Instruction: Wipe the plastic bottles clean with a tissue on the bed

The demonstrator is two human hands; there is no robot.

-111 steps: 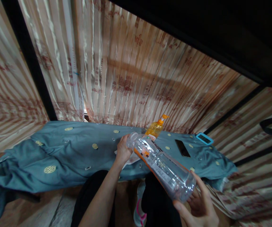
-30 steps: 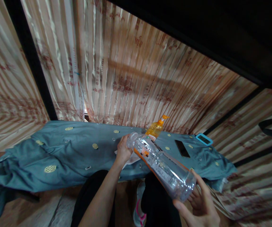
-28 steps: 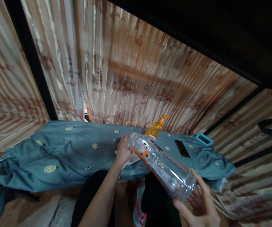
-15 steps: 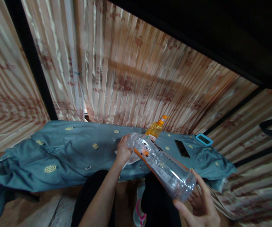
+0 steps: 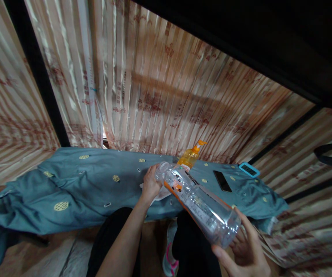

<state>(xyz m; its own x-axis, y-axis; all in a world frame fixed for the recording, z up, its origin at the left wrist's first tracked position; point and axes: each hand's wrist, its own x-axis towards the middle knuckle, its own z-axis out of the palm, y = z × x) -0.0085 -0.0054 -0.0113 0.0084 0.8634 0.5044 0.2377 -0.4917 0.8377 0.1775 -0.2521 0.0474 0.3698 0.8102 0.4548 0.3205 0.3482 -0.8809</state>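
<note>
A clear plastic bottle (image 5: 202,206) with an orange-edged label is held slantwise over my lap, its neck up to the left and its base down to the right. My left hand (image 5: 151,181) is closed round the neck end. At the base, my right hand (image 5: 245,246) grips with thumb and fingers on opposite sides. A white cloth or tissue (image 5: 161,194) lies partly hidden beneath my left hand and the bottle. Just behind the bottle stands an orange pump bottle (image 5: 189,157), its lower part covered from view.
A teal cloth with yellow pineapple prints (image 5: 91,184) covers the low bench or table before me. On its right side lie a dark phone (image 5: 222,181) and a blue-framed device (image 5: 249,169). Patterned curtains (image 5: 166,84) hang behind, with dark frame bars (image 5: 39,73) around.
Almost nothing differs. The base of the bottle and my right hand have shifted very slightly to the right; my left hand keeps its place.
</note>
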